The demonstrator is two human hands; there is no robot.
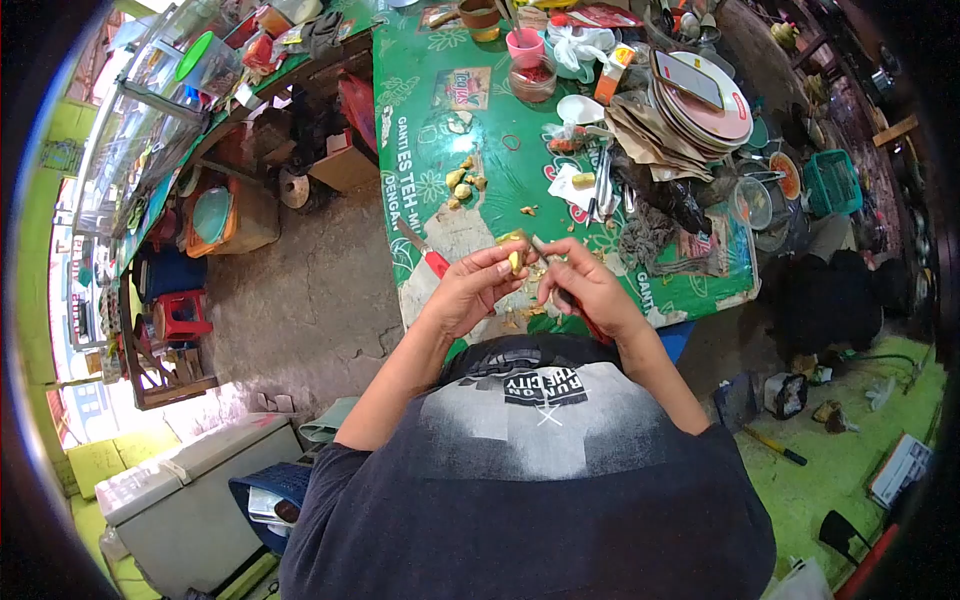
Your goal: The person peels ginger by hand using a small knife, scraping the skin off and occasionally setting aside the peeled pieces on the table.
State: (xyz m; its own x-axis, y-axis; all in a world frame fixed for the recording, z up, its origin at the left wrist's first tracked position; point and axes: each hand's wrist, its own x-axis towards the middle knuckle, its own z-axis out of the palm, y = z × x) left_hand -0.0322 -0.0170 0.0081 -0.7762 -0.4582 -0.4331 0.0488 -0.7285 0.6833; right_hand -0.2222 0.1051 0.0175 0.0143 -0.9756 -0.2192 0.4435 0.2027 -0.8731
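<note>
My left hand [468, 288] pinches a small piece of yellow root [515, 262], ginger-like, near the table's front edge. In my right hand [588, 288] is a knife [541, 246], its blade beside the root; its red handle shows partly below my palm. Several knobbly yellow-brown root pieces [461, 186] lie in a small heap farther up the table. Peelings [520, 317] are scattered beneath my hands, and a few scraps [528, 210] sit beyond them. Left of my left hand, a second knife [434, 262] with a red handle rests on the table's left edge.
The green-covered table [420, 130] carries a stack of plates [715, 120] with a phone [687, 79] on top, brown paper [640, 138], a jar of red contents [532, 80] and a grey cloth [650, 238]. A red stool [182, 314] stands on the floor at left.
</note>
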